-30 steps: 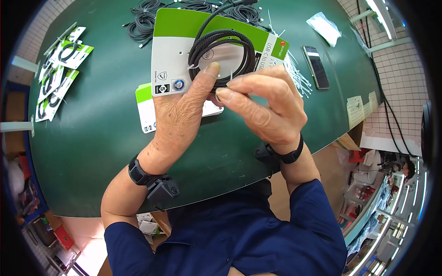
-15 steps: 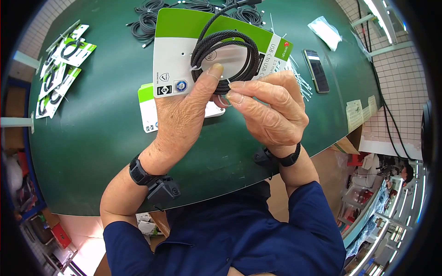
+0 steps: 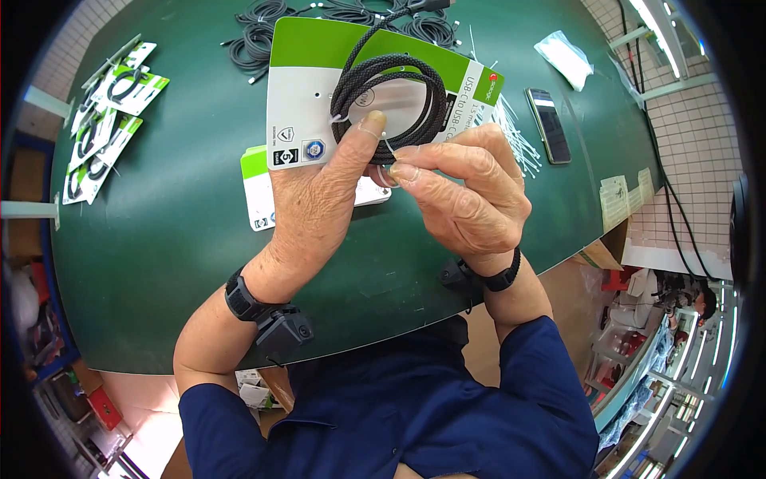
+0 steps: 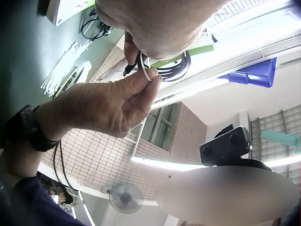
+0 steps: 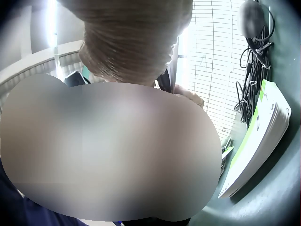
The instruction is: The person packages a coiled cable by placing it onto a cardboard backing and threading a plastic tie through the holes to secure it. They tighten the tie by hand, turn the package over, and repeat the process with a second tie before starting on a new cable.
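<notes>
My left hand (image 3: 319, 195) holds up a white and green packaging card (image 3: 307, 88) with a coiled black braided cable (image 3: 388, 88) on it; the thumb presses the coil's lower edge. My right hand (image 3: 459, 191) pinches a thin white cable tie (image 3: 388, 156) at the bottom of the coil, right next to the left thumb. From the left wrist view, the right hand (image 4: 108, 106) shows its fingertips closed on the white tie (image 4: 149, 74) under the black coil (image 4: 171, 70). The right wrist view is mostly blocked by the hand and a blurred area.
On the green table (image 3: 175, 239) lies a stack of blank cards (image 3: 259, 191) under my hands, finished carded cables (image 3: 104, 120) at the far left, loose black cables (image 3: 263, 32) at the back, white cable ties (image 3: 515, 132), a phone (image 3: 547, 120) and a plastic bag (image 3: 565, 48) right.
The card and both hands shifted slightly. The right fingertips moved closer to the left thumb, tightening their pinch on the white tie.
</notes>
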`<state>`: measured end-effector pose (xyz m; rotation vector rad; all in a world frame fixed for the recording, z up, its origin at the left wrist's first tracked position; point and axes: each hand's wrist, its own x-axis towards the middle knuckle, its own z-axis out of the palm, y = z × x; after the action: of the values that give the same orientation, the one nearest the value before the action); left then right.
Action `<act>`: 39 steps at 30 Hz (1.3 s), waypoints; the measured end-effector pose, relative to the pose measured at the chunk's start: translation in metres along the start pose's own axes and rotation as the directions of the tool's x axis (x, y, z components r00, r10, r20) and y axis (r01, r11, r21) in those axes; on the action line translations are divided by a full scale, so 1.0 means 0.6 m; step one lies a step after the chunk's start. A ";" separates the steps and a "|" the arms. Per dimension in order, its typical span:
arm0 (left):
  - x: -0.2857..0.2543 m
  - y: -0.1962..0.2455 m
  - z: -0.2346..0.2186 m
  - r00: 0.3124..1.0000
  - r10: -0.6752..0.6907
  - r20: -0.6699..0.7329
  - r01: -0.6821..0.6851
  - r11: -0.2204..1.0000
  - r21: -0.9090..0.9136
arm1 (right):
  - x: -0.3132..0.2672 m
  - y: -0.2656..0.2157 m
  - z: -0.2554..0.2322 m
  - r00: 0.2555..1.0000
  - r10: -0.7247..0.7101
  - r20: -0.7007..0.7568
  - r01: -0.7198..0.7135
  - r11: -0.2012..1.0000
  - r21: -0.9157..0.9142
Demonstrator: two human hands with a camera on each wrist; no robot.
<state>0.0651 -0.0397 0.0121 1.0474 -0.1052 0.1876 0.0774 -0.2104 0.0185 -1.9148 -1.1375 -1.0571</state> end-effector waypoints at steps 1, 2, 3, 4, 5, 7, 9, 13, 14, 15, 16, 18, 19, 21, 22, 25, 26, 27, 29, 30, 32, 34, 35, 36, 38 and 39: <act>-0.001 0.000 0.000 1.000 -0.003 -0.001 0.003 1.000 0.009 | 0.000 0.001 0.002 1.000 0.000 0.000 0.000 1.000 0.000; -0.001 0.001 0.000 1.000 -0.006 -0.002 0.006 1.000 0.018 | 0.000 0.005 0.005 1.000 -0.017 -0.022 0.017 1.000 -0.007; -0.001 0.000 -0.001 1.000 -0.005 -0.001 0.005 1.000 0.018 | 0.000 0.009 0.008 0.998 -0.034 -0.044 0.033 0.999 -0.016; -0.002 0.000 -0.003 1.000 -0.021 0.008 0.021 1.000 0.014 | 0.000 0.012 0.010 0.997 -0.050 -0.066 0.049 0.999 -0.024; -0.002 -0.001 -0.005 0.999 -0.037 0.017 0.036 0.999 0.009 | -0.001 0.014 0.011 0.997 -0.051 -0.066 0.049 0.998 -0.025; -0.005 -0.003 -0.005 0.998 -0.052 0.027 0.051 0.999 0.005 | -0.003 0.017 0.013 0.994 -0.040 -0.100 0.036 0.999 -0.039; -0.009 -0.005 0.000 0.999 -0.032 0.021 0.032 0.999 0.012 | -0.002 0.017 0.013 0.992 -0.036 -0.117 0.031 0.998 -0.049; -0.008 -0.004 0.001 1.000 -0.018 0.021 0.018 1.000 0.005 | 0.003 0.010 0.010 0.990 -0.038 -0.137 0.031 0.998 -0.051; -0.008 -0.004 0.001 1.000 -0.016 0.022 0.016 1.000 -0.001 | 0.003 0.008 0.007 0.994 -0.016 -0.104 0.011 0.999 -0.044; -0.008 -0.003 0.001 1.000 -0.014 0.023 0.014 1.000 -0.002 | 0.003 0.006 0.005 0.998 0.006 -0.069 -0.008 0.999 -0.037; -0.008 -0.003 0.001 0.999 -0.024 0.026 0.024 1.000 -0.004 | 0.003 0.005 0.004 0.999 0.027 -0.034 -0.028 0.999 -0.031; -0.010 -0.004 0.000 0.998 -0.045 0.031 0.045 0.999 -0.009 | 0.002 0.010 0.012 0.998 0.049 -0.050 -0.049 0.999 0.000; -0.010 -0.004 0.000 0.999 -0.044 0.030 0.044 0.999 -0.008 | 0.000 0.013 0.018 0.995 0.072 -0.065 -0.070 0.997 0.030; -0.010 -0.008 -0.001 0.998 -0.060 0.024 0.060 0.998 -0.006 | 0.002 0.014 0.021 0.992 0.094 -0.082 -0.090 0.994 0.060; -0.010 -0.010 -0.002 0.997 -0.068 0.023 0.068 0.998 -0.005 | 0.003 0.012 0.019 0.992 0.110 -0.063 -0.106 0.992 0.064; -0.015 -0.011 -0.010 0.995 -0.096 0.041 0.092 0.992 0.091 | 0.006 0.001 0.013 0.991 0.127 -0.038 -0.125 0.990 0.067; -0.010 -0.008 -0.012 0.994 -0.096 0.053 0.088 0.986 0.140 | 0.005 -0.002 0.010 0.993 0.112 -0.030 -0.111 0.992 0.055; -0.003 -0.004 -0.010 0.996 -0.057 0.070 0.047 0.989 0.141 | 0.008 0.000 0.007 0.996 0.083 -0.027 -0.082 0.996 0.038; -0.006 0.001 -0.002 0.998 -0.044 0.045 0.041 0.998 0.057 | 0.016 0.000 0.004 0.999 0.028 -0.034 -0.028 1.000 0.011; -0.007 0.003 0.000 0.998 -0.047 0.030 0.047 0.999 0.013 | 0.017 -0.003 0.001 0.999 0.036 -0.023 -0.037 0.999 -0.009; -0.009 0.003 0.002 0.999 -0.040 0.035 0.040 0.999 0.003 | 0.018 -0.009 -0.001 0.997 0.075 0.007 -0.075 0.996 -0.044; -0.013 0.001 0.000 0.997 -0.070 0.022 0.070 0.997 -0.009 | 0.019 -0.010 0.001 0.996 0.083 0.008 -0.083 0.996 -0.027; -0.015 0.000 -0.001 0.998 -0.067 0.023 0.067 0.998 -0.009 | 0.020 -0.011 0.003 0.995 0.099 0.014 -0.099 0.995 -0.007; -0.016 -0.001 -0.003 0.997 -0.077 0.024 0.077 0.997 0.000 | 0.021 -0.010 0.004 0.993 0.113 0.021 -0.113 0.993 0.014; -0.015 0.002 -0.001 0.995 -0.098 0.025 0.097 0.995 0.020 | 0.020 -0.007 0.003 0.992 0.121 0.020 -0.122 0.991 0.060; -0.015 0.003 -0.001 0.995 -0.095 0.027 0.095 0.995 0.020 | 0.019 -0.006 0.002 0.991 0.134 0.022 -0.136 0.985 0.107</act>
<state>0.0558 -0.0395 0.0119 1.0719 -0.0788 0.0876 0.0779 -0.2038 0.0282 -1.8879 -1.0358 -0.8919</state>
